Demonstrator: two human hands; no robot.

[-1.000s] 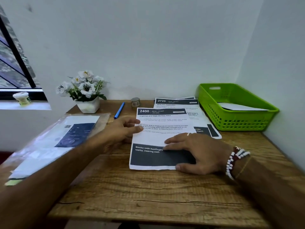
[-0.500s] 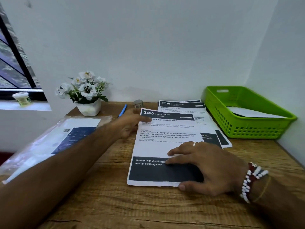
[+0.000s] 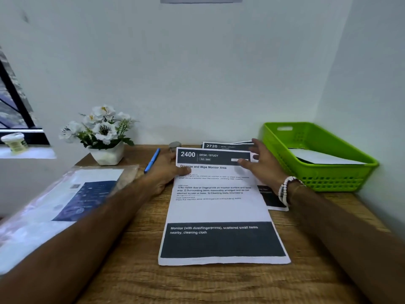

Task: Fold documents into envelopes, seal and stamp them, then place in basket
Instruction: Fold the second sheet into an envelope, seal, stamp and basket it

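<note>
Lengthwise, document [image 3: 219,211] pointing away, top edge farthest.

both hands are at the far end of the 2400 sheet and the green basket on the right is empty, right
No, the green basket is not empty: the head view shows a white paper lying in it. The left hand and right hand are at the far end of the 2400 sheet.
</note>
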